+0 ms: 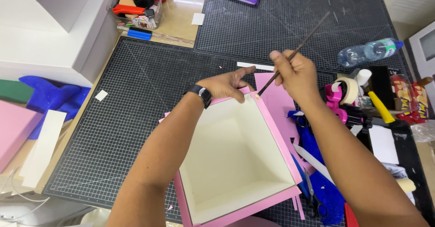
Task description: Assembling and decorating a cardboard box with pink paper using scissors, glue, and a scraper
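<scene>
A red-and-yellow snack packet point(410, 101) lies at the mat's right edge, below a clear plastic bottle with a blue label point(370, 51). My open pink box with cream inside walls point(235, 159) sits mid-mat. My left hand point(225, 85) presses its far rim, fingers flat; my right hand point(295, 74) pinches a thin dark brush point(294, 52), bristle tip at that rim, too small to make out

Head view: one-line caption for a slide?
Left hand steadies a pink open box on a cutting mat; right hand holds a thin brush.
</scene>
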